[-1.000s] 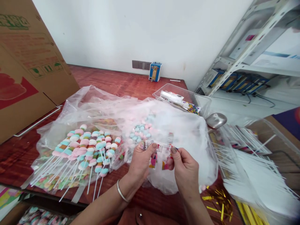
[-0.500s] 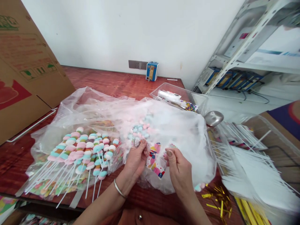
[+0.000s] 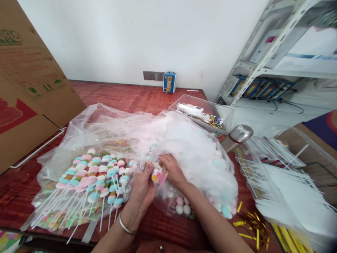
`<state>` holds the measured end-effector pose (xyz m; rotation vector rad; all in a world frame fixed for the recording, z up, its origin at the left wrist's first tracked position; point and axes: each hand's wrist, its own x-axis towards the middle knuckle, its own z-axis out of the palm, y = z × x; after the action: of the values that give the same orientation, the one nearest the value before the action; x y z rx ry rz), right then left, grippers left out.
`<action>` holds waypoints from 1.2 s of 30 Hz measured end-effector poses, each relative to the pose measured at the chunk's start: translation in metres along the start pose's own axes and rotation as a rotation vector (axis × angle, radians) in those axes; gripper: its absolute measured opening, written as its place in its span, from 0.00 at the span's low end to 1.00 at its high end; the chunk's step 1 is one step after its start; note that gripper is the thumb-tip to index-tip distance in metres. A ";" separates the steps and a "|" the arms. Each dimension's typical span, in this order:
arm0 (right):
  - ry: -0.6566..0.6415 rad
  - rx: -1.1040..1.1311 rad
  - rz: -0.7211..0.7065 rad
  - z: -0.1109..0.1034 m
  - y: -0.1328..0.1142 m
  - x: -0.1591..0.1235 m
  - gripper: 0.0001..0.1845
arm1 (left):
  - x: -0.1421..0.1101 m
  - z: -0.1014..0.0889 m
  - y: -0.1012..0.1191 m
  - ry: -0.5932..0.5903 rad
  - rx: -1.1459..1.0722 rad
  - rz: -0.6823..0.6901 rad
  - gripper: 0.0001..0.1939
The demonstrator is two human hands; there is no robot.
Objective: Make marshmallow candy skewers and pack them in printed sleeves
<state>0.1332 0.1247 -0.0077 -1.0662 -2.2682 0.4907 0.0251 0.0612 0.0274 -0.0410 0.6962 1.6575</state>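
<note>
Packet (image 3: 159, 176): pinched in the left hand (image 3: 143, 184), above the worktop (image 3: 126, 95), right of the skewers (image 3: 92, 170). Right hand (image 3: 172, 170): at the bag (image 3: 197, 147), fingertips obscured; grip cannot be determined. Skewers: laid on clear plastic (image 3: 81, 124). Tub (image 3: 228, 113): behind the bag.

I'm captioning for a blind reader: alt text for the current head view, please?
A person's left hand holds a small, colourfully printed packet, the right hand beside it at a translucent plastic bag of pastel marshmallows. Marshmallow skewers with white sticks lie to the left.
</note>
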 end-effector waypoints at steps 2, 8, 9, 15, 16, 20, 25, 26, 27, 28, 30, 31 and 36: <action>0.053 -0.045 0.070 0.000 0.008 -0.001 0.20 | 0.003 -0.009 0.005 0.042 0.021 0.018 0.14; 0.100 -0.059 0.133 -0.023 0.004 -0.023 0.21 | 0.003 -0.018 0.007 0.010 0.119 0.043 0.15; 0.109 -0.055 0.134 -0.031 -0.001 -0.027 0.20 | 0.002 -0.016 0.006 0.012 0.127 0.052 0.16; 0.242 0.387 0.337 -0.072 -0.043 -0.051 0.14 | -0.002 -0.006 0.000 0.087 0.190 0.138 0.21; 0.238 0.553 0.412 -0.074 -0.050 -0.054 0.15 | -0.003 -0.006 -0.001 0.101 0.210 0.166 0.21; 0.193 1.037 0.619 -0.069 -0.069 -0.059 0.18 | -0.006 -0.007 -0.006 0.116 0.306 0.301 0.19; 0.206 1.087 0.645 -0.056 -0.073 -0.053 0.18 | -0.015 -0.012 -0.007 0.085 0.463 0.436 0.15; 0.176 1.090 0.616 -0.055 -0.072 -0.053 0.20 | -0.016 -0.014 -0.007 0.070 0.508 0.440 0.15; 0.154 1.076 0.572 -0.055 -0.070 -0.053 0.22 | -0.017 -0.016 -0.007 0.054 0.546 0.438 0.14; 0.149 1.027 0.505 -0.054 -0.068 -0.053 0.23 | -0.017 -0.018 -0.007 0.042 0.576 0.433 0.14; 0.193 0.820 0.319 -0.054 -0.065 -0.055 0.17 | -0.018 -0.020 -0.007 0.030 0.611 0.427 0.13; 0.237 0.690 0.228 -0.054 -0.063 -0.056 0.13 | -0.018 -0.019 -0.007 0.027 0.611 0.425 0.13; 0.440 0.336 0.077 -0.054 -0.058 -0.058 0.10 | -0.023 -0.007 -0.003 -0.008 0.453 0.324 0.18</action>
<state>0.1640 0.0479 0.0456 -0.9773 -1.6971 0.5800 0.0311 0.0375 0.0300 0.4210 1.1020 1.7636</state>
